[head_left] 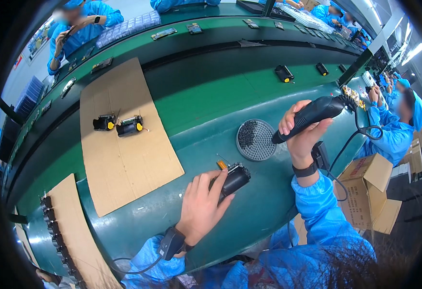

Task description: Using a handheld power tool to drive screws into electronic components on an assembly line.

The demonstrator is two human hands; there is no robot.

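My left hand (pixel 202 204) is closed round a small black housing (pixel 235 180) with a circuit board along its far edge and an orange-yellow piece (pixel 222 164) beside the fingertips. To the right, my right hand (pixel 303 132) grips a black corded electric screwdriver (pixel 319 113). The screwdriver's nose points down and left, close to the rim of a round grey dish (pixel 267 153). Small black screws (pixel 252 136) lie heaped in the left part of that dish, and its pitted bottom shows on the right. Whether the tip touches the screws I cannot tell.
On a cardboard sheet (pixel 129 178) at the left lie two black housings (pixel 129 126) with yellow parts. More black parts line another cardboard strip (pixel 76 226). Past the bench edge, a green conveyor (pixel 230 94) carries similar housings (pixel 284 73). An open carton (pixel 365 192) and a co-worker (pixel 394 120) are at right.
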